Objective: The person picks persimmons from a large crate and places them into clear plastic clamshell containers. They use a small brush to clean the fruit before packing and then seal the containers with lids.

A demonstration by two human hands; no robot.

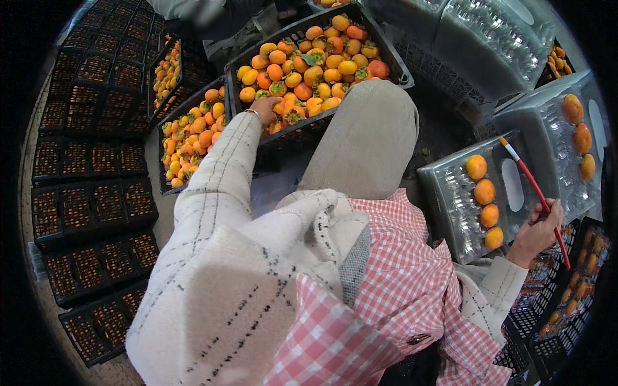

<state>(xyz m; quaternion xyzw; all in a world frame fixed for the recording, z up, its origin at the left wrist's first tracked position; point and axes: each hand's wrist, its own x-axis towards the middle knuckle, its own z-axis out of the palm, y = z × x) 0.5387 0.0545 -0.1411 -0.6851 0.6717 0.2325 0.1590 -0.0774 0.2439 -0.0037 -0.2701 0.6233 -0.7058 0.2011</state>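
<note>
My left hand reaches into a black plastic crate and touches the orange persimmons at its near side. Fruit and the hand itself hide the fingertips, so its grip is unclear. In my right hand is a slim red paintbrush with a white band and orange tip, pointing up and left. Beside that hand sits a stack of clear plastic fruit trays, with a row of several persimmons in the top one. A second tray stack to its right carries three persimmons.
A smaller crate of persimmons adjoins the large one on the left. Stacked black crates line the left side. More clear trays stand at upper right. Packed fruit lies in black crates at lower right. Another person's sleeve shows at the top.
</note>
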